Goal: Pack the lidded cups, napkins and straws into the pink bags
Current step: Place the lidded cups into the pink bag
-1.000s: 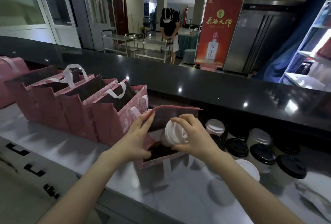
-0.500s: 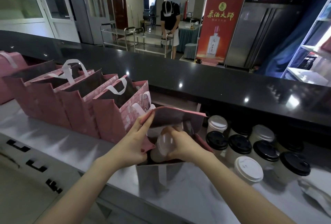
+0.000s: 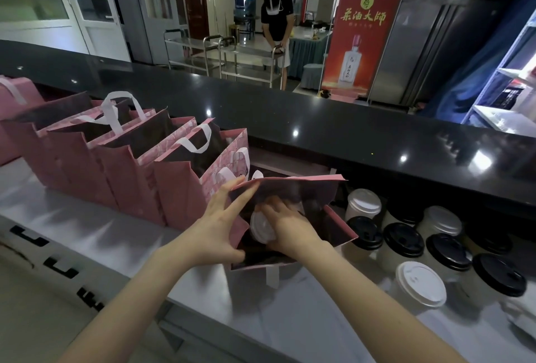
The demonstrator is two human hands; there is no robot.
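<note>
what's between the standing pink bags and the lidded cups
The open pink bag, left hand on its rim, right hand holding a white-lidded cup inside; head view.

**Forearms.** My left forearm (image 3: 136, 293), entering from the 7 o'clock edge, and my right forearm (image 3: 365, 290), entering from 5 o'clock, are both bare along all the length in view. **Hands.** My left hand (image 3: 214, 232) and right hand (image 3: 290, 230) are likewise bare and slender-fingered; the nails are too blurred to describe.
</note>
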